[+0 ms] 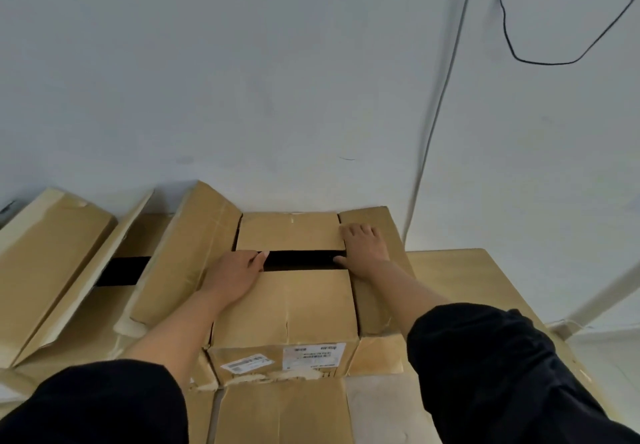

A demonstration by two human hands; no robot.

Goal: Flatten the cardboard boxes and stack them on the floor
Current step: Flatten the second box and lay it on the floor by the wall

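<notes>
Sleeves: black fabric sleeves point(485, 367) cover both upper arms at the near edge, with the forearms bare beyond them.
Near flap: brown cardboard flap point(284, 412) lies flat toward the camera, below a box wall carrying two white printed labels point(313, 355).
Task box: brown cardboard box with open top flaps point(287, 308) sits in the middle against the pale grey wall point(277, 80); a dark gap point(301, 260) runs between its two inner flaps.
Left hand: left hand point(235, 272) rests on the near inner flap, fingers curling at the gap's edge; the grip looks partly closed over that edge.
Right hand: right hand point(363, 248) presses flat, fingers straight, at the right end of the gap.
Left side: second open brown cardboard box point(59, 263) stands just beside the task box.
Right side: flat brown cardboard sheet point(460, 277) lies underneath and to the right.
Far right: black cable point(509, 38) loops on the wall.
</notes>
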